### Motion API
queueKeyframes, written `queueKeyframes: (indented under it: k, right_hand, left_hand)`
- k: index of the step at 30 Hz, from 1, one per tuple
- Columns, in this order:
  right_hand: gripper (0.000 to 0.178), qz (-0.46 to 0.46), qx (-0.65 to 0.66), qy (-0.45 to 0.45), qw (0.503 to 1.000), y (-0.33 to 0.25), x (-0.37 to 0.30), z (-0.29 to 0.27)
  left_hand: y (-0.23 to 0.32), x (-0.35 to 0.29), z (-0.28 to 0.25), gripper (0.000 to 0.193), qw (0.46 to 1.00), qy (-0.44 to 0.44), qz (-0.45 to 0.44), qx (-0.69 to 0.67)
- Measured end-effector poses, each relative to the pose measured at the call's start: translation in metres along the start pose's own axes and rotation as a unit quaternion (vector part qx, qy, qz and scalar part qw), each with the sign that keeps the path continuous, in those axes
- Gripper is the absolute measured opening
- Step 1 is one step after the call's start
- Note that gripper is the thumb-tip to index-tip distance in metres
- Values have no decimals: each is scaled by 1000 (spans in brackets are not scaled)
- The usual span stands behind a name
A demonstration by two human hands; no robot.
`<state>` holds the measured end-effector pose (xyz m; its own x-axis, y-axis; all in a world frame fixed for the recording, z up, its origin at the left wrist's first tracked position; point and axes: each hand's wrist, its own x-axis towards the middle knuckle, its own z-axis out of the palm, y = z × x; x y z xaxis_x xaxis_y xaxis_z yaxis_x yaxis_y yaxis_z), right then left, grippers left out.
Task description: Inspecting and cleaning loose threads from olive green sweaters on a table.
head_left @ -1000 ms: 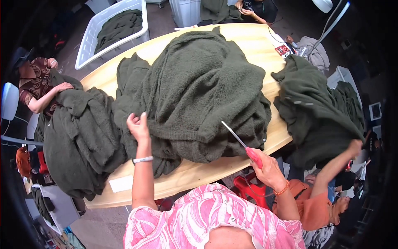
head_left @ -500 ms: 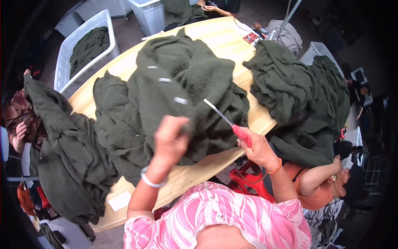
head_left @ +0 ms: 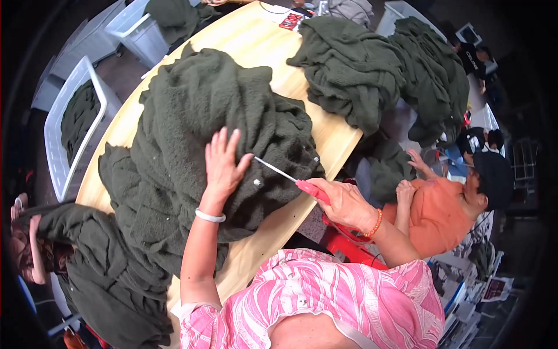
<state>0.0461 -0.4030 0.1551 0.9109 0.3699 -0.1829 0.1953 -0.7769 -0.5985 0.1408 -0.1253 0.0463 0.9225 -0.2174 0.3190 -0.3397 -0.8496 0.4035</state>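
Observation:
A large heap of dark green fleecy fabric (head_left: 192, 99) lies on the pale wooden table (head_left: 232, 32) in front of me. My left hand (head_left: 224, 161) rests flat on it with its fingers spread, the thumb close to the tip of a tool. My right hand (head_left: 347, 203) is wrapped round the red handle of this thin metal-rod tool (head_left: 276, 168), whose rod points left over the cloth. Its exact kind I cannot make out. Small white tufts (head_left: 257, 182) show on the fabric below the rod.
More green cloth (head_left: 343, 70) is piled at the far right, and another pile (head_left: 110, 267) hangs over the left edge. White plastic bins (head_left: 96, 125) stand beyond the table. A person in orange (head_left: 433, 215) sits at my right, near a red stool (head_left: 349, 247).
My left hand has gone from a blurred, curled pose to lying flat on the cloth. The fabric has shifted, and its row of white marks no longer shows. The whole view has turned somewhat.

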Motion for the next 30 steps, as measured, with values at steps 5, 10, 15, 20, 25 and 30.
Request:
queueKeyframes:
  k: [5,10,15,20,25,30]
  right_hand:
    - [36,7,4,20,1000,9,-6,0]
    - [36,-14,19,51,998,4,8,4]
    - [35,-29,27,90,995,7,17,-3]
    - [32,-33,-49,64,996,2,27,-7]
    - [33,-27,-68,34,997,-11,51,-13]
    - [32,-33,-129,58,989,-9,74,-13]
  left_hand:
    - [-16,16,1,40,981,26,-148,-126]
    - [17,70,0,54,988,99,-117,20]
    - [-44,61,47,15,748,145,-228,-606]
    - [-28,50,45,8,648,138,-233,-712]
    - [-37,43,54,9,717,141,-211,-649]
    - [-26,42,57,13,745,139,-207,-620]
